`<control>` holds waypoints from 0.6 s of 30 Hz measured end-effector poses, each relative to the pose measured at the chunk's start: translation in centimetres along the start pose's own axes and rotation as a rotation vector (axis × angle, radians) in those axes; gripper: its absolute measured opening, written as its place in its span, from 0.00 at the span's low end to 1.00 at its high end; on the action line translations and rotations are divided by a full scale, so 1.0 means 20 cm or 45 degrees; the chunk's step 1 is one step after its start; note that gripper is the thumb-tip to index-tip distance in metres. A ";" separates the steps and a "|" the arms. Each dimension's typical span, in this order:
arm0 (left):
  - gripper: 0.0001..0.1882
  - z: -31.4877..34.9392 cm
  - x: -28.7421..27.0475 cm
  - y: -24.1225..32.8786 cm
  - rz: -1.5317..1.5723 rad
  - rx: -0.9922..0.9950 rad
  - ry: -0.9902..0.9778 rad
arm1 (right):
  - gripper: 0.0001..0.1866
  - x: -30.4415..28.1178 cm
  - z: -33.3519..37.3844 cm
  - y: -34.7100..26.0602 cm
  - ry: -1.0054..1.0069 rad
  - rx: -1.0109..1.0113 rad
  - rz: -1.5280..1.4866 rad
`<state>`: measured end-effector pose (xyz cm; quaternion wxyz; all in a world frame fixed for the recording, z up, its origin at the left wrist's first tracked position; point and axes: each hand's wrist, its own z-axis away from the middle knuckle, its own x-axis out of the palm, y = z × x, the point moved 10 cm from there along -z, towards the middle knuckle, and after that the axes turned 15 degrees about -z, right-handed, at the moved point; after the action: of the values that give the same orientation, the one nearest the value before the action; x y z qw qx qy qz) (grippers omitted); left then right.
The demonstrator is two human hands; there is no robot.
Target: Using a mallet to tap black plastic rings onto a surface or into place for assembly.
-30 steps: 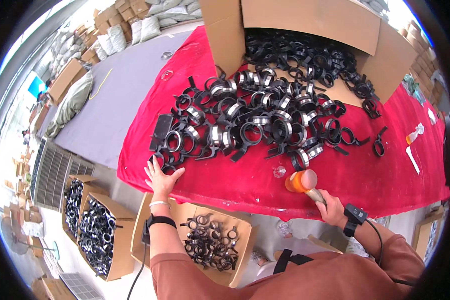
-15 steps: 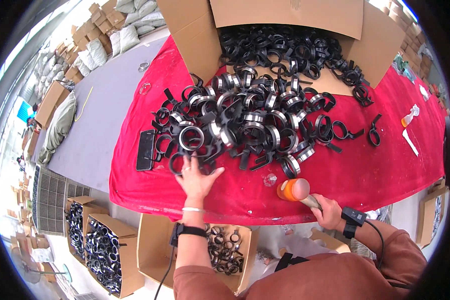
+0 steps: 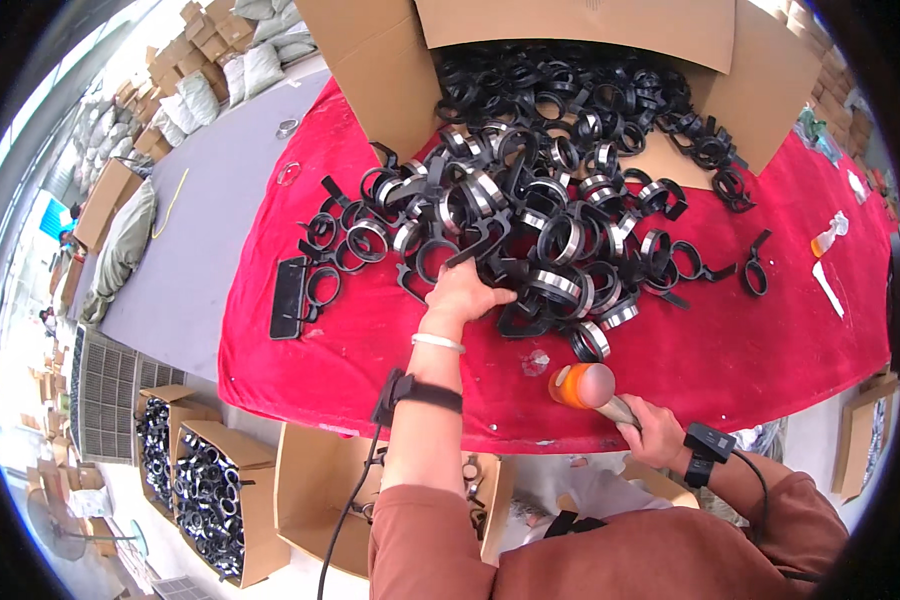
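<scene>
Black plastic rings with silver metal bands and projecting tabs (image 3: 555, 286) lie heaped at the centre of the head view, on red cloth (image 3: 770, 350). We see our left hand (image 3: 462, 296) at the heap's lower edge, thumb spread from its fingers; we cannot tell whether it grips a ring. At lower right, our right hand (image 3: 657, 432) is clamped round the handle of an orange-headed mallet (image 3: 582, 386). We judge each ring light, stiff, slick on its metal, best held by its tab.

Pale floor (image 3: 175, 555); stacked cartons (image 3: 202, 40) beside whitish sacks (image 3: 262, 66)
</scene>
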<state>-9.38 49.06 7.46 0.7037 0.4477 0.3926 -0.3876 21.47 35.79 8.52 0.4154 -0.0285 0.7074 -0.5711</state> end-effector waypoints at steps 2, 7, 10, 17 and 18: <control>0.36 0.09 -0.08 -0.02 -0.247 -0.045 -0.008 | 0.21 0.00 0.00 0.05 -0.035 0.083 -0.036; 0.23 0.41 -0.33 -0.42 -0.060 -0.308 0.329 | 0.21 0.00 -0.01 0.09 -0.088 0.138 -0.105; 0.21 0.62 -0.22 -1.04 0.857 -0.722 0.819 | 0.21 0.01 0.01 0.11 -0.096 0.167 -0.091; 0.34 0.73 -0.04 -1.79 1.549 -1.044 1.200 | 0.24 0.03 -0.01 0.13 -0.126 0.227 -0.088; 0.36 0.70 -0.01 -1.83 1.715 -1.102 1.183 | 0.24 0.02 -0.01 0.12 -0.118 0.237 -0.083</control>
<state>-39.35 25.00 -0.28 0.6584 0.3901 0.4029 0.5020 22.10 36.57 6.25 0.4298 -0.0394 0.6299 -0.6457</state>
